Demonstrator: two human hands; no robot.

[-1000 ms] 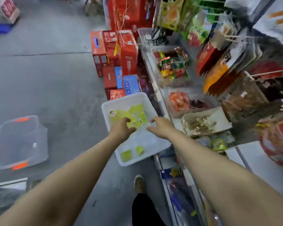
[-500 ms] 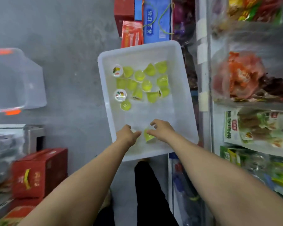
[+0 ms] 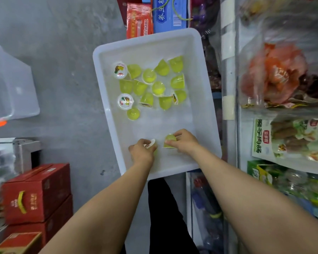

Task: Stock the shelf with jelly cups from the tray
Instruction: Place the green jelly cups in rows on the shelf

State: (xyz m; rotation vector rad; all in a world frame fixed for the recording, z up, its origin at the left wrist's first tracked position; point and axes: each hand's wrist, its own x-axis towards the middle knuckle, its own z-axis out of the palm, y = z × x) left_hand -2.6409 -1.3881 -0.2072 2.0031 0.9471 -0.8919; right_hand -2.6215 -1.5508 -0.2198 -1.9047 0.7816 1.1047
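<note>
Both hands (left (image 3: 141, 153); right (image 3: 184, 142)) grip jelly cups (image 3: 170, 142) in tray (image 3: 207, 107).

Left hand (image 3: 142, 151) and right hand (image 3: 184, 142), fingers curled.

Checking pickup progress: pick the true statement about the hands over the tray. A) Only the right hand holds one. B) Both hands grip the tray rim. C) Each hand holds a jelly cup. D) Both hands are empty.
C: the left hand and right hand each pinch a jelly cup over the tray.
</note>
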